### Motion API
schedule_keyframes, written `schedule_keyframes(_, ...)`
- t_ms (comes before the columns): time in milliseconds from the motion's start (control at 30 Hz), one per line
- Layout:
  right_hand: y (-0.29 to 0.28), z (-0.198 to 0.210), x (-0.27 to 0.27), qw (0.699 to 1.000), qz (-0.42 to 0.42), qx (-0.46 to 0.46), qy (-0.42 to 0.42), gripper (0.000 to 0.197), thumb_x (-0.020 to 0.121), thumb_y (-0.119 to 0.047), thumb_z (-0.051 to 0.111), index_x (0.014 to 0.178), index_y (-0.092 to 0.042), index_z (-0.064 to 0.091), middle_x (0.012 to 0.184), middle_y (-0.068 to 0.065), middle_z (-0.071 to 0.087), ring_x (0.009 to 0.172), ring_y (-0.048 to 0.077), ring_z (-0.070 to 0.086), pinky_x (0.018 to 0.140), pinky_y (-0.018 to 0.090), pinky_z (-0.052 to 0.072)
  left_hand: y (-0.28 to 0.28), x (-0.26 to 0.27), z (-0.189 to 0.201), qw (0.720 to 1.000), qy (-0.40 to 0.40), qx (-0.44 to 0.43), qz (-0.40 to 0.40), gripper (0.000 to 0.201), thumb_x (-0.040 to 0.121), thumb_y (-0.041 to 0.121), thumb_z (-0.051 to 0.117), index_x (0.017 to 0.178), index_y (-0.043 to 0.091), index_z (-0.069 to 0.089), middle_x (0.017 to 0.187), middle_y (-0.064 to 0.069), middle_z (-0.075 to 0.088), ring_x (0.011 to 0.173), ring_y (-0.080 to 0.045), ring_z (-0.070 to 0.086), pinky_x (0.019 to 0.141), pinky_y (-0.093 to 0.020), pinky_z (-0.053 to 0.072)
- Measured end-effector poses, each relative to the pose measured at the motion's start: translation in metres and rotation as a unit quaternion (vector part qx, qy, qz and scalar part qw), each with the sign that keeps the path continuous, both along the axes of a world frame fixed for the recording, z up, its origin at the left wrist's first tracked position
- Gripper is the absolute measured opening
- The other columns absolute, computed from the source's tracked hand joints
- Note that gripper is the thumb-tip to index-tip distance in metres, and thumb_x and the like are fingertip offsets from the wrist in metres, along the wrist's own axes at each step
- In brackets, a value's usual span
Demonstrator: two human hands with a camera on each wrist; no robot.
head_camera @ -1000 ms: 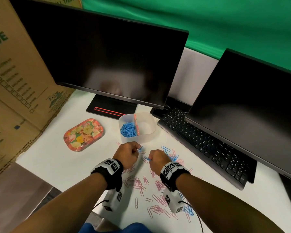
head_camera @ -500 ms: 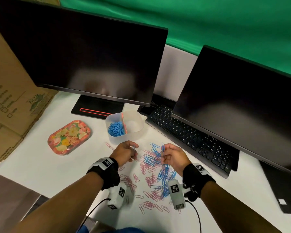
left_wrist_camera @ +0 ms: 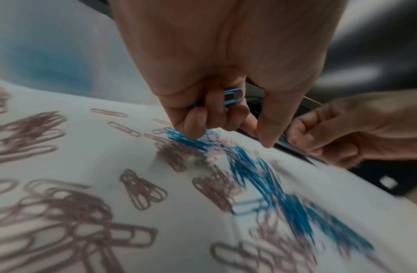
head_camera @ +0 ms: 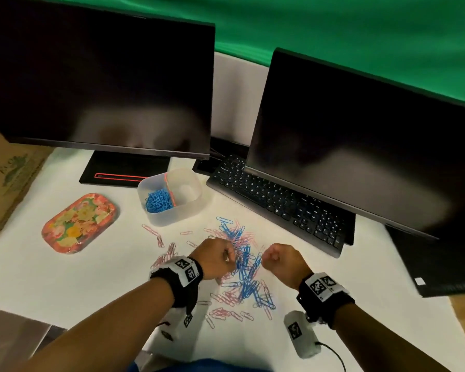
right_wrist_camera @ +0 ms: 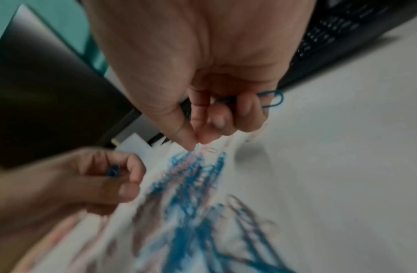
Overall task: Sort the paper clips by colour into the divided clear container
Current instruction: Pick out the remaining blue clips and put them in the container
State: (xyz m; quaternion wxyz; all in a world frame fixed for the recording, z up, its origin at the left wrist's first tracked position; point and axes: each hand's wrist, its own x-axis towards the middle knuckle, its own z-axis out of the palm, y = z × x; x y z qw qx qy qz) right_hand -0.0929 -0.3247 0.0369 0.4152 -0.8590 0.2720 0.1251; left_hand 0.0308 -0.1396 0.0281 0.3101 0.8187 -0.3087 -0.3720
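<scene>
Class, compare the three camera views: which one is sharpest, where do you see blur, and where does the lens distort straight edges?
Head view: sharpest; the monitors bow from wide-angle distortion and carry soft reflections. Left wrist view: the left hand is fairly crisp, the paper clips on the table smear with motion blur. Right wrist view: dimmer; the right hand is clear, the clips below streak heavily.

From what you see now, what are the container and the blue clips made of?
Container: seemingly frosted translucent plastic; the blue clips inside show dimly through its matte wall.
Blue clips: probably coated wire; thin bent loops in an even blue. One shows in the right hand.
</scene>
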Motion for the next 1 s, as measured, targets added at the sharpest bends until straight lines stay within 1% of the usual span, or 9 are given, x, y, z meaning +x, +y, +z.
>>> schedule_keyframes(100, -0.001, -0.007, -0.024, 0.991, 0.05, -0.091, 0.081, 0.009, 0.084, -0.018, 0.058, 0.083, -0.019, 0.067, 0.089, -0.003, 0.069, 0.081, 0.014, 0.062, 0.072, 0.02, 0.048, -0.004, -0.021, -0.006, 0.982, -0.116, 0.069, -0.135, 0.011, 0.08, 0.022, 0.062, 0.088, 0.022, 0.069, 0.085, 0.007, 0.067, 0.081, -0.014, 0.062, 0.076, -0.024, 0.049)
schedule_keyframes(200, -0.002, -0.016, -0.042, 0.981, 0.071, -0.129, 0.124, 0.011, 0.083, -0.024, 0.056, 0.087, -0.019, 0.066, 0.096, -0.002, 0.069, 0.087, 0.018, 0.064, 0.077, 0.029, 0.053, -0.004, -0.033, -0.017, 0.955, -0.184, 0.125, -0.197, 0.015, 0.083, 0.022, 0.057, 0.095, 0.02, 0.067, 0.099, -0.003, 0.069, 0.093, -0.025, 0.063, 0.079, -0.031, 0.05)
schedule_keyframes(400, 0.022, -0.023, -0.061, 0.987, 0.047, -0.104, 0.113, 0.008, 0.081, -0.028, 0.062, 0.081, -0.027, 0.054, 0.085, -0.005, 0.058, 0.077, 0.016, 0.057, 0.066, 0.023, 0.046, -0.005, -0.035, -0.018, 0.952, -0.201, 0.134, -0.187, 0.012, 0.087, 0.019, 0.053, 0.091, 0.017, 0.063, 0.097, -0.004, 0.067, 0.091, -0.026, 0.062, 0.075, -0.032, 0.049)
schedule_keyframes(600, 0.029, -0.029, -0.056, 0.993, 0.0, -0.085, 0.086, 0.015, 0.081, -0.011, 0.054, 0.086, -0.025, 0.056, 0.083, -0.002, 0.059, 0.071, 0.016, 0.056, 0.06, 0.019, 0.043, 0.003, -0.028, -0.018, 0.968, -0.188, 0.083, -0.141, 0.007, 0.085, 0.019, 0.054, 0.087, 0.021, 0.061, 0.096, 0.0, 0.062, 0.09, -0.021, 0.059, 0.075, -0.03, 0.048)
schedule_keyframes(767, 0.023, -0.032, -0.055, 0.996, -0.042, -0.037, 0.07, 0.02, 0.082, -0.007, 0.059, 0.096, -0.02, 0.063, 0.086, 0.001, 0.067, 0.068, 0.009, 0.058, 0.053, 0.006, 0.04, 0.009, -0.018, -0.013, 0.987, -0.14, 0.037, -0.076, 0.005, 0.085, 0.018, 0.06, 0.084, 0.022, 0.063, 0.08, 0.007, 0.061, 0.077, -0.015, 0.059, 0.072, -0.029, 0.052)
schedule_keyframes(833, 0.018, -0.029, -0.055, 0.998, -0.041, -0.022, 0.045, 0.021, 0.084, -0.007, 0.058, 0.098, -0.021, 0.066, 0.089, -0.004, 0.064, 0.076, 0.009, 0.058, 0.059, 0.003, 0.038, 0.013, -0.012, -0.012, 0.996, -0.082, 0.01, -0.024, 0.009, 0.085, 0.016, 0.062, 0.087, 0.025, 0.062, 0.08, 0.002, 0.066, 0.076, -0.018, 0.064, 0.074, -0.03, 0.054)
schedule_keyframes(900, 0.015, -0.02, -0.051, 0.998, -0.04, 0.035, 0.032, 0.019, 0.086, -0.006, 0.057, 0.093, -0.02, 0.068, 0.083, -0.008, 0.062, 0.073, 0.006, 0.057, 0.064, 0.011, 0.04, 0.016, -0.006, -0.008, 0.999, -0.013, -0.005, 0.029, 0.015, 0.088, 0.014, 0.06, 0.099, 0.023, 0.064, 0.083, 0.002, 0.066, 0.079, -0.018, 0.064, 0.076, -0.025, 0.052)
schedule_keyframes(933, 0.015, -0.014, -0.047, 0.993, -0.061, 0.092, 0.033, 0.018, 0.087, -0.005, 0.055, 0.088, -0.018, 0.068, 0.075, -0.008, 0.06, 0.065, 0.005, 0.054, 0.061, 0.015, 0.04, 0.016, -0.003, -0.005, 0.998, 0.021, -0.011, 0.053, 0.017, 0.09, 0.014, 0.058, 0.103, 0.022, 0.065, 0.082, 0.003, 0.064, 0.079, -0.016, 0.062, 0.074, -0.024, 0.049)
schedule_keyframes(1000, 0.018, -0.003, -0.036, 0.963, -0.147, 0.225, 0.03, 0.019, 0.088, -0.003, 0.052, 0.076, -0.01, 0.065, 0.061, -0.001, 0.05, 0.051, 0.011, 0.043, 0.049, 0.022, 0.031, 0.017, 0.003, 0.004, 0.984, 0.126, -0.039, 0.121, 0.022, 0.093, 0.011, 0.051, 0.103, 0.017, 0.069, 0.071, 0.005, 0.055, 0.064, -0.012, 0.052, 0.06, -0.024, 0.043)
